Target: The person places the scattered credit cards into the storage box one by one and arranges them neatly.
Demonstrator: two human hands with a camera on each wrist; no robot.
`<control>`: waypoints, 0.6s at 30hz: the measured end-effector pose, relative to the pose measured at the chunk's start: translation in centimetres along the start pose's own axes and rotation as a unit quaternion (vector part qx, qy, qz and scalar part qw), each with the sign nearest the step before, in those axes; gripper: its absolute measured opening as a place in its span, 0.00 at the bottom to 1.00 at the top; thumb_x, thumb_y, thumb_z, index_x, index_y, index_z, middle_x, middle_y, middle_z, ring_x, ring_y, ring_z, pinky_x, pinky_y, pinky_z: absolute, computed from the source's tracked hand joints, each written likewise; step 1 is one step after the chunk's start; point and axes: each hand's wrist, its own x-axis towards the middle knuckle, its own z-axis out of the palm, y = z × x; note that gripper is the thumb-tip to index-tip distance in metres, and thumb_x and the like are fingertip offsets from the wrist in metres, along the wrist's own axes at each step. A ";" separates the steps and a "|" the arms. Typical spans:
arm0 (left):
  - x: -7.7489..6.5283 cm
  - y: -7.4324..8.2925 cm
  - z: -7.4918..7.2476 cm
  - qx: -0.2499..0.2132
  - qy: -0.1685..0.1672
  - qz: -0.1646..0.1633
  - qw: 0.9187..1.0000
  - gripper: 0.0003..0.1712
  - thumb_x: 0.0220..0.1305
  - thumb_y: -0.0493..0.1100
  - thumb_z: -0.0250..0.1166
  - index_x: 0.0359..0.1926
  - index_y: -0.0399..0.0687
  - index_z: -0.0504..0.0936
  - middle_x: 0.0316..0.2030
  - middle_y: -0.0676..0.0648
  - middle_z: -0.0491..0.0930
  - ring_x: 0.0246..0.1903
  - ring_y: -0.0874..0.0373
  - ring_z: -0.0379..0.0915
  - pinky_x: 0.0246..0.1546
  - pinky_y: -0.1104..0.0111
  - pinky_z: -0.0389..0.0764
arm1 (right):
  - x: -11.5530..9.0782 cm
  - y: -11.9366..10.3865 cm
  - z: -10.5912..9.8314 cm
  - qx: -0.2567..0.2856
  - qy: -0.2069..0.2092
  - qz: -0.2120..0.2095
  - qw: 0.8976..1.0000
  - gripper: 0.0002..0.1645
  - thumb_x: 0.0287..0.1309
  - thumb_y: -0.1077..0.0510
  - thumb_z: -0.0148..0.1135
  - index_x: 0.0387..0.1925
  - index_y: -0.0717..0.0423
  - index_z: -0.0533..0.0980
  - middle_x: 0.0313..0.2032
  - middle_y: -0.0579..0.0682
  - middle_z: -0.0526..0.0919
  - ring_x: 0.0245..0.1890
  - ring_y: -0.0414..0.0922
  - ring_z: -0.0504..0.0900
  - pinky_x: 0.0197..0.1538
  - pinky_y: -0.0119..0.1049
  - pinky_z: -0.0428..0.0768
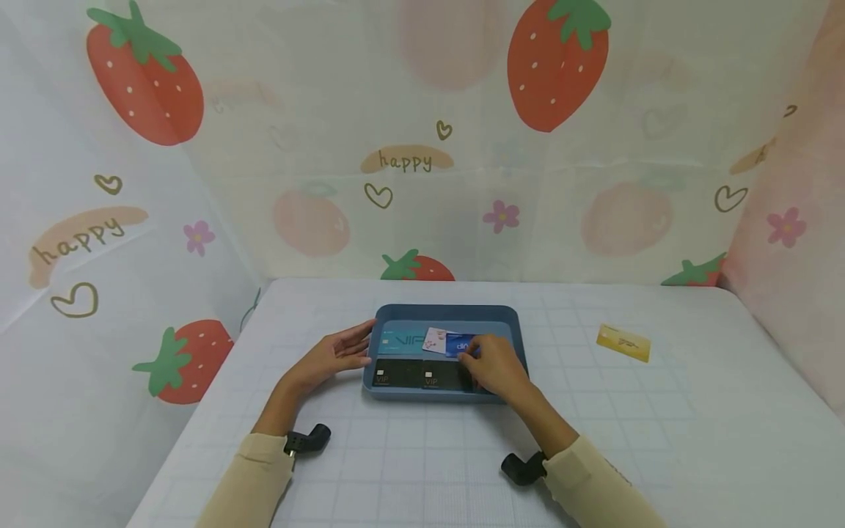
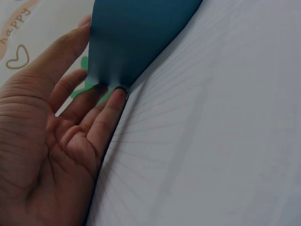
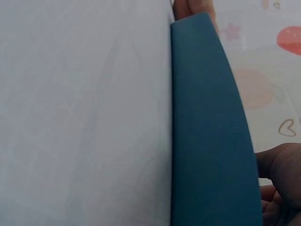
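A blue tray (image 1: 449,398) holds several cards. My right hand (image 1: 496,367) is over its right half and pinches a blue-and-white card (image 1: 455,344) between thumb and finger. That card overlaps the right end of a teal VIP card (image 1: 398,342) in the back row. Two black VIP cards, one at left (image 1: 397,374) and one further right (image 1: 442,377), lie in the front row; the right hand partly covers the second. At the tray's left side, the fairly straight fingers of my left hand (image 1: 333,356) touch the wall (image 2: 136,37).
A gold card (image 1: 623,343) lies on the white table (image 1: 409,469), to the right of the tray. Strawberry-printed cloth (image 1: 422,220) hangs behind the table and at both sides. A black device is strapped to each wrist.
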 end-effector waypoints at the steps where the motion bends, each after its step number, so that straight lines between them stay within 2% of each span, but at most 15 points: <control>1: 0.0 0.0 0.0 -0.002 -0.001 -0.001 1.000 0.45 0.66 0.36 0.70 0.79 0.44 0.57 0.78 0.42 0.55 0.75 0.43 0.55 0.67 0.72 0.68 | -0.1 -0.1 -0.1 -0.002 0.003 -0.002 1.000 0.13 0.68 0.56 0.66 0.43 0.64 0.83 0.19 0.47 0.79 0.15 0.42 0.78 0.18 0.31 0.76; 8: 0.3 0.2 0.2 -0.005 -0.002 -0.004 1.000 0.46 0.66 0.35 0.70 0.79 0.45 0.58 0.78 0.43 0.55 0.75 0.44 0.55 0.66 0.73 0.69 | -0.7 -1.4 -1.4 -0.012 0.024 -0.013 1.000 0.13 0.68 0.53 0.65 0.43 0.60 0.84 0.22 0.47 0.81 0.20 0.41 0.78 0.22 0.32 0.75; 13: 0.2 0.3 0.1 0.000 0.001 -0.002 1.000 0.46 0.66 0.36 0.70 0.79 0.45 0.58 0.78 0.42 0.55 0.75 0.45 0.55 0.66 0.73 0.68 | -1.2 -2.6 -2.4 -0.011 0.047 -0.046 0.998 0.13 0.68 0.53 0.66 0.44 0.61 0.84 0.22 0.46 0.81 0.19 0.39 0.79 0.21 0.32 0.74; 18: 0.1 0.2 0.1 0.000 -0.006 0.004 1.000 0.46 0.66 0.35 0.70 0.79 0.43 0.57 0.78 0.40 0.54 0.74 0.45 0.55 0.66 0.73 0.68 | -2.2 -3.7 -3.7 0.009 0.039 -0.064 0.997 0.13 0.68 0.53 0.66 0.46 0.60 0.83 0.21 0.47 0.82 0.18 0.40 0.79 0.21 0.33 0.77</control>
